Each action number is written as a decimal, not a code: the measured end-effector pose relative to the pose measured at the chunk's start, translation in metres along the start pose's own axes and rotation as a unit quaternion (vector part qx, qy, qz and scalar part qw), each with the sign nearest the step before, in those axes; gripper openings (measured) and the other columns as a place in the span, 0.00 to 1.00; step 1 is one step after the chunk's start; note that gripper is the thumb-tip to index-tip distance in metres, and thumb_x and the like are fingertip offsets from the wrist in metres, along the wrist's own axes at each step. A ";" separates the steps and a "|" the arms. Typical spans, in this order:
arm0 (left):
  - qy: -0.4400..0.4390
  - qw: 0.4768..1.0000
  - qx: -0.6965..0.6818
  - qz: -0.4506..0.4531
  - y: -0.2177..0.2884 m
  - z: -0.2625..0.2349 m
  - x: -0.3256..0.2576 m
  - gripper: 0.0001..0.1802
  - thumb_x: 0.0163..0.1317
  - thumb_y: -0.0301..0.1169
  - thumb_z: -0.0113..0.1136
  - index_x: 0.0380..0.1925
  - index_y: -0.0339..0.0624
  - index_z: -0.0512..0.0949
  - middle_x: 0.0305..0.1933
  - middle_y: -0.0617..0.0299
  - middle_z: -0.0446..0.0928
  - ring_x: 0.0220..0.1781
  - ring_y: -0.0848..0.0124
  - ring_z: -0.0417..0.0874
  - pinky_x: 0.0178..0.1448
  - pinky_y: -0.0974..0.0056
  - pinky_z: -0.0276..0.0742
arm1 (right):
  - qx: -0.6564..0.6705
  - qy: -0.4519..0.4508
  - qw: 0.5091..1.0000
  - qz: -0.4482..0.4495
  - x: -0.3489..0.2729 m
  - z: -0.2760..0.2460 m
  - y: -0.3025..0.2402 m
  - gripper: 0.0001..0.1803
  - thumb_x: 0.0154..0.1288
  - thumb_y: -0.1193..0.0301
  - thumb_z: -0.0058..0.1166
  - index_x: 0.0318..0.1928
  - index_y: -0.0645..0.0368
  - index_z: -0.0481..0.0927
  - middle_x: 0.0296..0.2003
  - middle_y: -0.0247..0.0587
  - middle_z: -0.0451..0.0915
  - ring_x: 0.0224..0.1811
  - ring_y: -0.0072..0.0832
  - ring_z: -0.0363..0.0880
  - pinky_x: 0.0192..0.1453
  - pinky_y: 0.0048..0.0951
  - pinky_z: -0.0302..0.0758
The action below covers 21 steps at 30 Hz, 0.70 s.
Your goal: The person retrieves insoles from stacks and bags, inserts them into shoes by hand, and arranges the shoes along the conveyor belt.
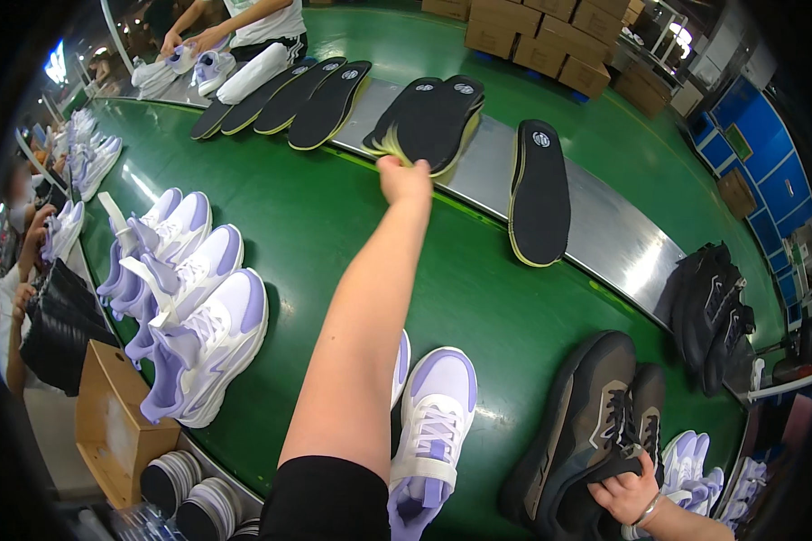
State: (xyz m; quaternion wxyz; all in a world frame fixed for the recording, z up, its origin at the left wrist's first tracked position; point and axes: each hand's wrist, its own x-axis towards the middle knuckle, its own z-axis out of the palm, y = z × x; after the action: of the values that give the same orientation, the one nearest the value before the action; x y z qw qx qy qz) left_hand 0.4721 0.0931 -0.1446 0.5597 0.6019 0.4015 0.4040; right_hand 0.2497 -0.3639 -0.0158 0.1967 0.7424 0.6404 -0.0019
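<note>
My left hand [406, 183] stretches out to a stack of black insoles with yellow-green undersides [431, 122] on the metal ledge. Its fingers are closed on the near end of the insoles; how many they pinch is hidden. At the lower right, my right hand [626, 494], with a bracelet on the wrist, grips the opening of a dark brown-black sneaker [568, 424]. A matching sneaker [650, 406] stands right beside it. Between my arms sits a white and lilac sneaker [435, 415], its mate partly hidden behind my left forearm.
Several white-lilac sneakers [216, 334] line the green belt's left side. More insoles [329, 104] and a single insole [539, 194] lie along the metal ledge [622, 216]. Black shoes [708, 307] stand at right, an open carton [122, 424] at lower left. A co-worker handles shoes at the far left.
</note>
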 end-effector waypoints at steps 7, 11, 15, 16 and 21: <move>-0.087 0.994 -0.003 -0.070 0.002 0.013 -0.043 0.20 0.41 0.25 0.60 0.35 0.35 0.64 0.30 0.56 0.71 0.27 0.66 0.72 0.36 0.64 0.70 | -0.009 0.042 0.999 -0.012 -0.007 0.012 -0.004 0.13 0.38 0.64 0.45 0.30 0.42 0.77 0.26 0.26 0.70 0.36 0.28 0.64 0.51 0.54 0.56; -0.124 0.972 -0.027 -0.200 -0.033 0.012 -0.013 0.10 0.49 0.28 0.57 0.29 0.36 0.68 0.21 0.58 0.71 0.18 0.71 0.70 0.22 0.64 0.65 | 0.006 0.041 0.998 0.038 0.002 0.001 -0.008 0.16 0.46 0.66 0.40 0.37 0.44 0.77 0.32 0.24 0.73 0.35 0.24 0.66 0.55 0.52 0.58; -0.160 0.955 -0.078 -0.239 0.005 -0.012 -0.019 0.11 0.51 0.31 0.56 0.31 0.37 0.70 0.25 0.57 0.72 0.22 0.69 0.72 0.27 0.64 0.68 | 0.021 0.040 0.998 0.040 -0.006 0.008 -0.008 0.16 0.47 0.66 0.41 0.39 0.45 0.76 0.33 0.27 0.73 0.36 0.26 0.66 0.55 0.53 0.58; -0.207 0.944 -0.046 -0.251 0.009 -0.019 -0.014 0.12 0.53 0.33 0.54 0.34 0.38 0.70 0.29 0.57 0.73 0.26 0.68 0.73 0.30 0.63 0.69 | 0.021 0.044 0.998 0.043 -0.006 0.009 -0.008 0.16 0.47 0.66 0.41 0.38 0.45 0.76 0.33 0.26 0.73 0.36 0.25 0.66 0.55 0.53 0.57; -0.291 0.913 0.028 -0.285 0.034 -0.049 -0.011 0.17 0.56 0.36 0.50 0.42 0.38 0.69 0.42 0.55 0.71 0.38 0.65 0.74 0.39 0.59 0.71 | -0.008 0.077 0.997 0.011 -0.006 0.017 -0.001 0.14 0.36 0.64 0.46 0.30 0.42 0.77 0.25 0.26 0.70 0.36 0.29 0.63 0.50 0.54 0.56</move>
State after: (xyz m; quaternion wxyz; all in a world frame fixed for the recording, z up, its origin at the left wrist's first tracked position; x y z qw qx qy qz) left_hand 0.4234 0.0984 -0.1083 0.7259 0.5684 0.3866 0.0223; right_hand 0.2514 -0.3748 -0.0305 0.1525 0.7459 0.6453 0.0631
